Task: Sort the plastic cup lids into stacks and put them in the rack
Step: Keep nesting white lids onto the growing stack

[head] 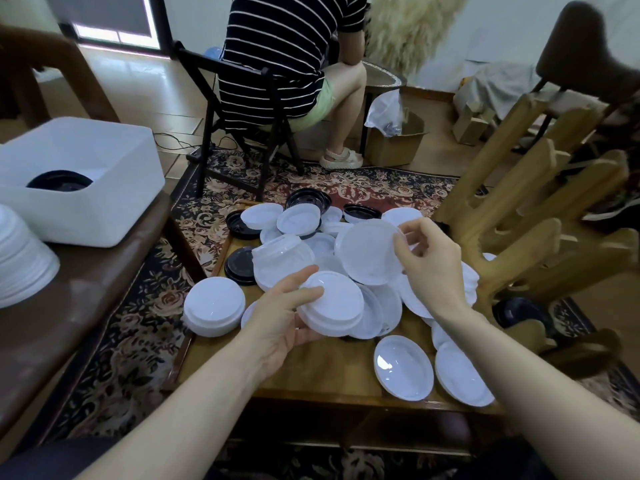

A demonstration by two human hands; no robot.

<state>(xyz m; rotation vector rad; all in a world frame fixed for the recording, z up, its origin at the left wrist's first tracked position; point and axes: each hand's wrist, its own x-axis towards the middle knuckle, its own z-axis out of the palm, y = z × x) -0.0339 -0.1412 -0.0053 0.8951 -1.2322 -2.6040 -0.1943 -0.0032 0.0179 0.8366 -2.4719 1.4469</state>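
Holding a short stack of white lids low over the tray, the left hand cups it from below with thumb on top, likely so it can take more lids of the same kind. The right hand pinches a single clear lid by its rim and holds it tilted above the pile, probably to check its type before adding it to the stack. Loose white and black lids fill the tray's middle and far side; a finished white stack stands at the left edge, and two lids lie near the front right corner. The wooden rack stands at the right edge, its slots seemingly unfilled. A white bin sits on the bench to the left.
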